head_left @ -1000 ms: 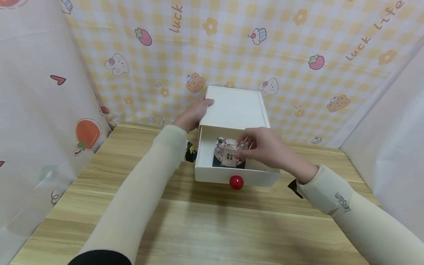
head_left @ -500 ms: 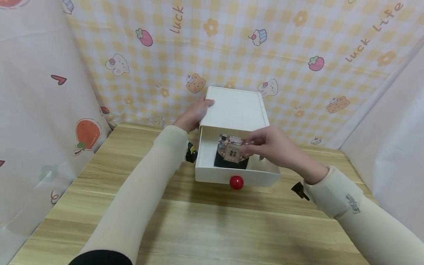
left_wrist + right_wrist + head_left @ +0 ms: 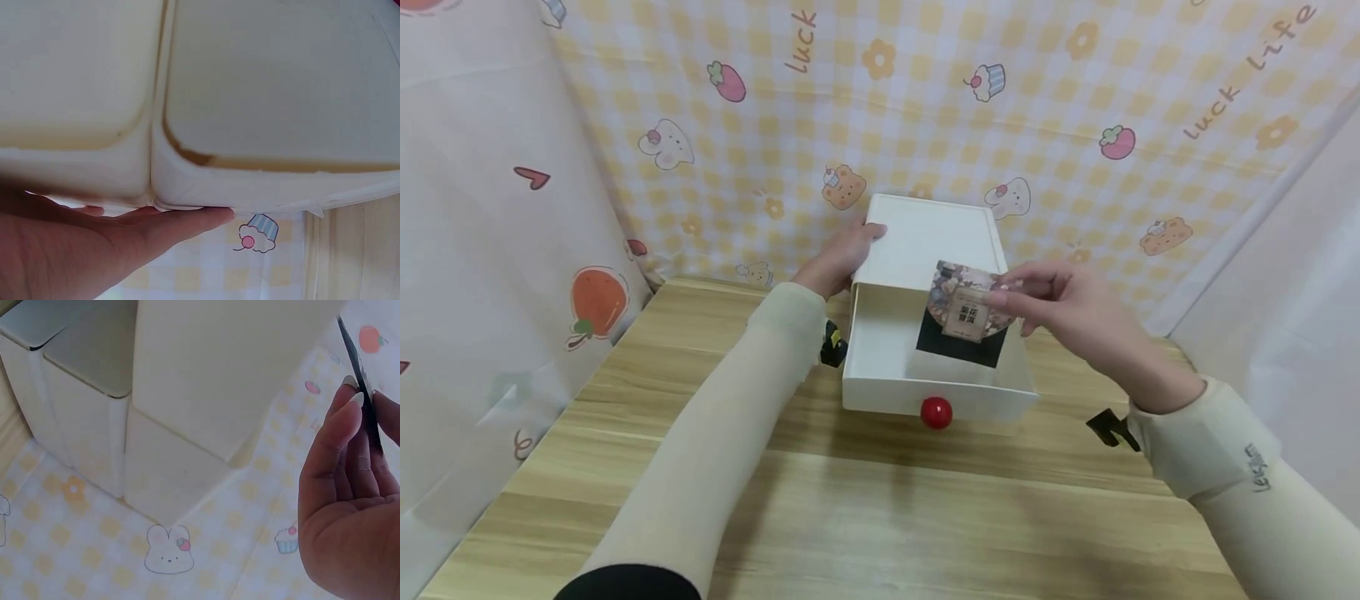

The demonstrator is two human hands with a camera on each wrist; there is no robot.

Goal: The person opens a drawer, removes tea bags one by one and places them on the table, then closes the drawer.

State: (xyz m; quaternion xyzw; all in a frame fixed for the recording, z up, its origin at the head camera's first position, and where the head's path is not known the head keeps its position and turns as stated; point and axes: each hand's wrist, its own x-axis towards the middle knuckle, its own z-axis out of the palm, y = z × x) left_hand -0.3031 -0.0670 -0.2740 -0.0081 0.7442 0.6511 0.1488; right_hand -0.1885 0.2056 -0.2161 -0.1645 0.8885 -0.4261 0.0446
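Observation:
A white drawer box (image 3: pixel 931 242) stands on the wooden table, its drawer (image 3: pixel 880 350) pulled out at the front with a red round knob (image 3: pixel 936 412). My left hand (image 3: pixel 844 254) rests at the box's back left side, a digit over its top edge. In the left wrist view, the straight fingers (image 3: pixel 187 224) lie along the box's edge. My right hand (image 3: pixel 1063 308) pinches a flat, thin square card (image 3: pixel 964 346) by its right side, tilted above the drawer. Flowers, a dark lower part and a label with characters show on its face. The right wrist view has the card (image 3: pixel 359 365) edge-on.
A yellow-checked cloth (image 3: pixel 760 125) with printed figures hangs right behind the box. White cloth sides (image 3: pixel 497 250) stand at left and right. The wooden table top (image 3: pixel 865 508) extends in front.
My right hand has lifted the card from inside the drawer, up and to the right. The left hand and the box have stayed in place.

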